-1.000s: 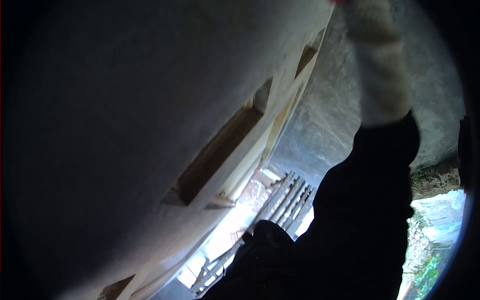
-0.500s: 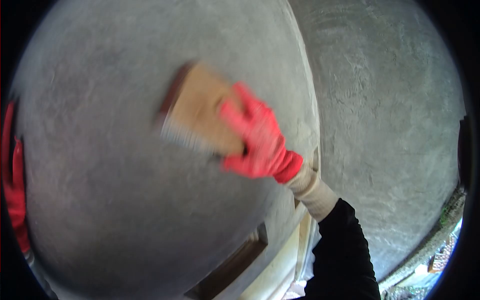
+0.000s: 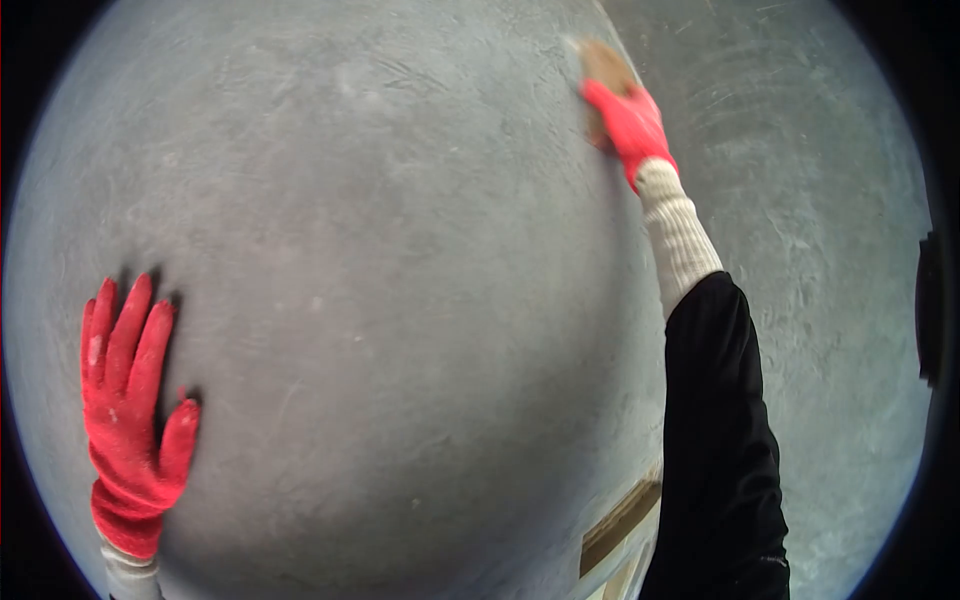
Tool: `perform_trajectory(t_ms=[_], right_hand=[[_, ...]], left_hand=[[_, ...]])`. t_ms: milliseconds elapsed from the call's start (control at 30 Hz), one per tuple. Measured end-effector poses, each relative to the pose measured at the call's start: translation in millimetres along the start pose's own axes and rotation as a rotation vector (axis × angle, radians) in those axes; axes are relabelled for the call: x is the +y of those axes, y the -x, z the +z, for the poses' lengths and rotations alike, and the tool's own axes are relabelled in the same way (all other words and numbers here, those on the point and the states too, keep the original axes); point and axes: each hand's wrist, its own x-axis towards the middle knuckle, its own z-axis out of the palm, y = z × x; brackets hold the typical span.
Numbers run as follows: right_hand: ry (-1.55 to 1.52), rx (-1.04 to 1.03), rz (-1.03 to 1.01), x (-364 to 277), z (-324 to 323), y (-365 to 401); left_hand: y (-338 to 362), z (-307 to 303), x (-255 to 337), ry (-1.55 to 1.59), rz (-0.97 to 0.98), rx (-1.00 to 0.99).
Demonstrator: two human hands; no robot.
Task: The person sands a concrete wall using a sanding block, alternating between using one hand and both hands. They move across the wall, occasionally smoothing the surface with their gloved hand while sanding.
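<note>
My right hand (image 3: 640, 128), in a red-coated glove with a cream cuff, is closed on a tan wooden block (image 3: 604, 64). The block is smeared by motion and lies against the grey wall (image 3: 360, 330), near its upper right corner edge. A moment earlier one side of it showed a pale, bristle-like fringe. My left hand (image 3: 128, 425), in a matching red glove, rests on the wall at the lower left. Its fingers are straight and slightly spread, the thumb stands apart, and nothing is held.
To the right, past a vertical corner line, a second grey wall face (image 3: 820, 250) continues. A wood-lined opening (image 3: 618, 525) is low beside my right sleeve. A dark object (image 3: 929, 310) shows at the right edge.
My right hand has swept the block up and to the right, toward the corner. My left hand, partly visible at the left edge before, now shows fully, and the view has shifted.
</note>
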Motion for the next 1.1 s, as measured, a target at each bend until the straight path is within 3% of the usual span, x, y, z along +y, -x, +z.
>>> perform_trajectory(t_ms=[33, 67, 100, 133, 233, 267, 333, 367, 400, 467, 500, 567, 633, 667, 733, 767, 833, 900, 967, 1000, 1067, 1100], right_hand=[[0.008, -0.215, -0.139, -15, 18, -4], [-0.137, -0.345, -0.417, -30, 48, 5], [0.068, -0.436, -0.497, -60, 59, 31], [0.396, -0.341, -0.806, -83, 67, 37], [0.359, -0.169, -0.747, -52, 59, 11], [0.312, -0.340, -0.594, -53, 13, 8], [0.080, -0.280, -0.364, 21, -3, -66], [0.184, -0.076, -0.262, 43, -32, -82], [0.255, -0.010, -0.034, 67, -56, -105], [0.260, 0.186, 0.004, 83, -70, -116], [0.255, 0.179, -0.002, 75, -64, -113], [0.217, -0.117, -0.129, 44, -42, -90], [-0.050, -0.325, -0.528, -25, 38, -44], [0.053, -0.107, -0.975, -33, 75, -27], [0.366, 0.023, -1.271, -58, 97, 4], [0.361, 0.021, -1.264, -59, 86, -2], [0.114, -0.471, -0.685, -65, 70, -13], [0.171, -0.112, -0.608, -20, 44, -70], [0.213, -0.089, -0.059, 20, 3, -122], [0.352, 0.139, 0.001, 34, -2, -127], [0.455, 0.025, -0.153, 17, 9, -104], [0.327, 0.080, -0.349, 13, 37, -90]], left_hand=[[1, -1, 0, -0.009, 0.003, -0.031], [3, 1, 1, -0.016, 0.010, -0.055], [6, 2, 1, -0.025, -0.045, -0.060], [5, 2, 3, -0.037, -0.096, -0.069], [-5, 2, 14, -0.099, -0.107, -0.121], [-5, 2, 17, -0.121, -0.125, -0.134], [-5, 5, 23, -0.188, -0.172, -0.163], [-8, 3, 26, -0.161, -0.153, -0.142], [-10, 1, 30, -0.132, -0.138, -0.122], [-12, -2, 38, -0.124, -0.166, -0.121], [-14, -4, 42, -0.113, -0.158, -0.113], [-15, -6, 48, -0.095, -0.149, -0.099], [-21, 0, 13, -0.128, -0.160, -0.114], [-23, 0, 16, -0.154, -0.164, -0.131], [-28, 1, 20, -0.152, -0.162, -0.128], [-28, 0, 21, -0.142, -0.166, -0.118], [-5, -1, 6, -0.112, -0.178, -0.108], [-7, -2, 8, -0.056, -0.190, -0.081], [-10, -4, 10, -0.052, -0.208, -0.078], [-8, -4, 10, -0.033, -0.212, -0.073], [0, 5, 5, -0.025, -0.209, -0.061], [1, 6, 4, -0.027, -0.205, -0.057]])
